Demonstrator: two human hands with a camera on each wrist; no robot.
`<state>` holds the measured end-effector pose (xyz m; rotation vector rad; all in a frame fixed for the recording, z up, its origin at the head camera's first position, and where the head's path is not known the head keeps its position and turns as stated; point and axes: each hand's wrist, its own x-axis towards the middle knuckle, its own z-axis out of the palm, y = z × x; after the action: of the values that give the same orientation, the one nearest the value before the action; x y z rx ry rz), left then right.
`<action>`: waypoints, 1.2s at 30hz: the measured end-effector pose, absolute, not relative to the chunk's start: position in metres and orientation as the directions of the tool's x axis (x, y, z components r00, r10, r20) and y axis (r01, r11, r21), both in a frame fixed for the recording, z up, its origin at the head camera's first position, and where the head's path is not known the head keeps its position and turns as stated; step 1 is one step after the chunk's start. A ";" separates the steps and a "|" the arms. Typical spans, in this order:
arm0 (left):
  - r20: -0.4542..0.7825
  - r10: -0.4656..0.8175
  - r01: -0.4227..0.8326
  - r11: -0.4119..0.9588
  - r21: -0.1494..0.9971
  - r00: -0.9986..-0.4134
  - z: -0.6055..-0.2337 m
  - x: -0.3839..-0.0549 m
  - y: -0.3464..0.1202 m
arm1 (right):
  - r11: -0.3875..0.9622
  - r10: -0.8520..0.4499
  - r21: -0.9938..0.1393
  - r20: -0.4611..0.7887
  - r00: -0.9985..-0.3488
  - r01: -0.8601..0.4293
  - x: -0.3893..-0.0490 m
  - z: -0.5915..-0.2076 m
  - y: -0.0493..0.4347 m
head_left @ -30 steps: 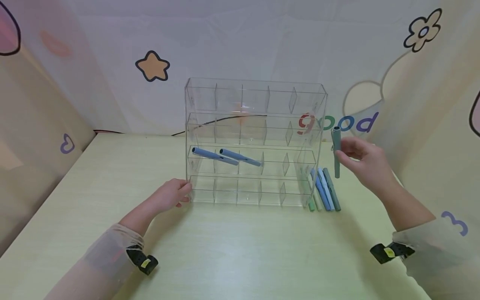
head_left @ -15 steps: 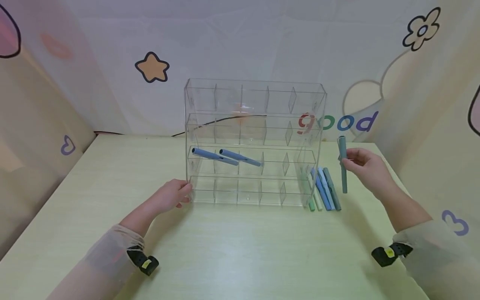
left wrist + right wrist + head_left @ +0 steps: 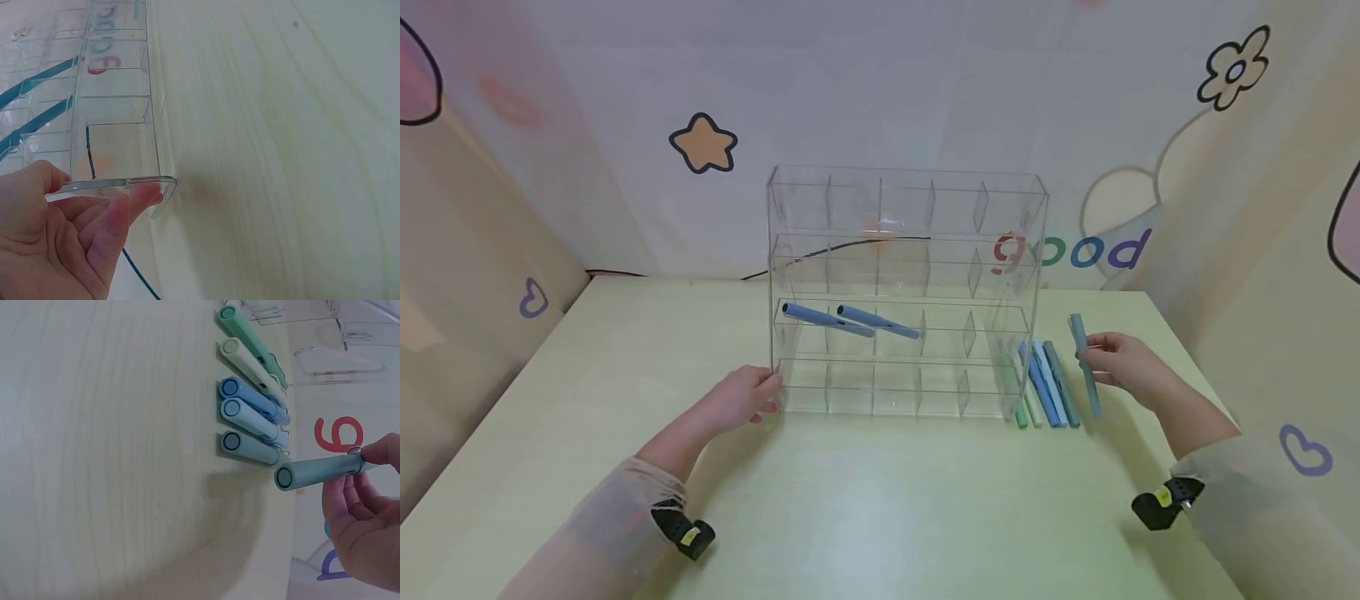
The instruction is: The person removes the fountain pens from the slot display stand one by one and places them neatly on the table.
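Note:
A clear acrylic rack [image 3: 897, 406] with rows of compartments stands upright on the table. My left hand [image 3: 741, 398] pinches the lower part of its left side panel, thumb on one face and fingers on the other, as the left wrist view shows. Two blue pens [image 3: 827, 319] lie slanted in the third row down. To the right, my right hand [image 3: 1127, 365] pinches a grey-green pen [image 3: 1084, 367] between thumb and fingers, tilted with its lower end near the table. Just left of it, several pens [image 3: 247, 448] in green, cream, blue and grey-green lie side by side.
The pale wooden table [image 3: 865, 508] spreads in front of the rack. Behind it hangs a printed curtain [image 3: 880, 92], with side curtains at left and right. A thin dark cord [image 3: 617, 272] runs along the table's back edge.
My right hand has lowered the grey-green pen from beside the rack toward the table, right of the row of pens, and tilted it. The left hand keeps its hold on the rack.

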<state>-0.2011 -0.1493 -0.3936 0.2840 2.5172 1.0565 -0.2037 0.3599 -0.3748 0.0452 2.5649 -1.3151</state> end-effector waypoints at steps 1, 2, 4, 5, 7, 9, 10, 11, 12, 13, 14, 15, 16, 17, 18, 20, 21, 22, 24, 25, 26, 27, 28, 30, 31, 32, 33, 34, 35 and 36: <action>-0.277 0.332 0.034 0.694 0.720 -0.902 -0.394 -0.201 -0.149 | 0.590 -0.091 -0.794 -0.249 -0.964 0.149 -0.204 -0.377 0.361; -0.276 0.333 0.035 0.692 0.721 -0.901 -0.394 -0.201 -0.149 | 0.592 -0.093 -0.792 -0.255 -0.963 0.153 -0.204 -0.379 0.363; -0.275 0.338 0.037 0.688 0.725 -0.900 -0.394 -0.201 -0.149 | 0.596 -0.093 -0.787 -0.267 -0.959 0.162 -0.206 -0.382 0.365; -0.274 0.340 0.037 0.685 0.728 -0.900 -0.394 -0.201 -0.148 | 0.600 -0.092 -0.783 -0.273 -0.958 0.166 -0.206 -0.383 0.366; -0.274 0.342 0.036 0.682 0.730 -0.899 -0.393 -0.201 -0.148 | 0.609 -0.086 -0.773 -0.284 -0.955 0.175 -0.207 -0.385 0.367; -0.275 0.341 0.033 0.678 0.734 -0.899 -0.394 -0.201 -0.148 | 0.625 -0.075 -0.757 -0.300 -0.951 0.190 -0.208 -0.386 0.367; -0.276 0.339 0.031 0.679 0.733 -0.900 -0.394 -0.201 -0.148 | 0.634 -0.066 -0.747 -0.309 -0.949 0.199 -0.208 -0.386 0.367; -0.277 0.335 0.028 0.680 0.732 -0.901 -0.394 -0.202 -0.148 | 0.640 -0.056 -0.739 -0.317 -0.947 0.210 -0.208 -0.387 0.367; -0.275 0.336 0.032 0.682 0.730 -0.901 -0.395 -0.202 -0.148 | 0.648 -0.044 -0.729 -0.325 -0.945 0.221 -0.208 -0.387 0.367; -0.272 0.338 0.036 0.684 0.729 -0.901 -0.395 -0.202 -0.148 | 0.655 -0.032 -0.719 -0.334 -0.942 0.233 -0.209 -0.388 0.367; -0.272 0.336 0.035 0.684 0.729 -0.902 -0.396 -0.203 -0.148 | 0.661 -0.018 -0.709 -0.341 -0.940 0.245 -0.209 -0.389 0.367; -0.271 0.334 0.034 0.683 0.730 -0.903 -0.396 -0.203 -0.148 | 0.665 -0.006 -0.701 -0.349 -0.937 0.257 -0.210 -0.389 0.367; -0.269 0.336 0.036 0.682 0.731 -0.903 -0.397 -0.203 -0.148 | 0.669 0.007 -0.692 -0.357 -0.934 0.270 -0.210 -0.390 0.368; -0.267 0.339 0.039 0.681 0.731 -0.902 -0.397 -0.203 -0.148 | 0.673 0.019 -0.684 -0.364 -0.931 0.281 -0.210 -0.392 0.368; -0.267 0.342 0.042 0.682 0.730 -0.901 -0.397 -0.203 -0.148 | 0.674 0.028 -0.680 -0.369 -0.929 0.290 -0.210 -0.393 0.368; -0.271 0.336 0.033 0.679 0.733 -0.902 -0.396 -0.203 -0.148 | 0.675 0.034 -0.675 -0.374 -0.927 0.297 -0.211 -0.395 0.368; -0.272 0.335 0.032 0.680 0.732 -0.902 -0.396 -0.202 -0.148 | 0.676 0.033 -0.675 -0.375 -0.926 0.297 -0.211 -0.396 0.367; -0.272 0.337 0.034 0.681 0.731 -0.902 -0.395 -0.202 -0.148 | 0.678 0.033 -0.673 -0.375 -0.926 0.296 -0.211 -0.397 0.367; -0.275 0.332 0.030 0.683 0.730 -0.902 -0.395 -0.202 -0.149 | 0.683 0.032 -0.670 -0.372 -0.928 0.292 -0.212 -0.398 0.366; -0.275 0.332 0.029 0.683 0.730 -0.902 -0.395 -0.202 -0.149 | 0.683 0.031 -0.670 -0.369 -0.929 0.289 -0.212 -0.399 0.365; -0.276 0.332 0.029 0.685 0.728 -0.902 -0.395 -0.201 -0.149 | 0.683 0.032 -0.671 -0.368 -0.929 0.289 -0.213 -0.400 0.365; -0.277 0.334 0.031 0.687 0.726 -0.901 -0.395 -0.201 -0.149 | 0.687 0.037 -0.666 -0.367 -0.930 0.290 -0.214 -0.401 0.365; -0.277 0.335 0.032 0.687 0.726 -0.900 -0.395 -0.201 -0.149 | 0.691 0.042 -0.661 -0.366 -0.930 0.291 -0.214 -0.401 0.364; -0.281 0.335 0.031 0.689 0.724 -0.899 -0.396 -0.201 -0.149 | 0.702 0.050 -0.649 -0.367 -0.929 0.294 -0.216 -0.402 0.364; -0.281 0.336 0.032 0.690 0.723 -0.899 -0.396 -0.202 -0.149 | 0.707 0.050 -0.644 -0.366 -0.929 0.292 -0.216 -0.402 0.363; -0.281 0.335 0.032 0.691 0.722 -0.899 -0.396 -0.202 -0.149 | 0.713 0.050 -0.638 -0.367 -0.929 0.291 -0.217 -0.403 0.363; -0.281 0.333 0.031 0.692 0.722 -0.900 -0.396 -0.202 -0.149 | 0.721 0.049 -0.631 -0.367 -0.929 0.287 -0.217 -0.403 0.362; -0.280 0.332 0.030 0.691 0.722 -0.901 -0.396 -0.202 -0.149 | 0.725 0.044 -0.629 -0.365 -0.930 0.281 -0.218 -0.403 0.362; -0.278 0.333 0.033 0.692 0.721 -0.901 -0.396 -0.202 -0.149 | 0.727 0.041 -0.628 -0.363 -0.931 0.277 -0.218 -0.403 0.361; -0.277 0.332 0.033 0.692 0.721 -0.902 -0.396 -0.202 -0.149 | 0.727 0.037 -0.630 -0.361 -0.932 0.273 -0.218 -0.403 0.361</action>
<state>-0.2016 -0.1492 -0.3956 0.2842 2.5154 1.0617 -0.2181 0.3612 -0.4027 0.2416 2.6071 -1.0246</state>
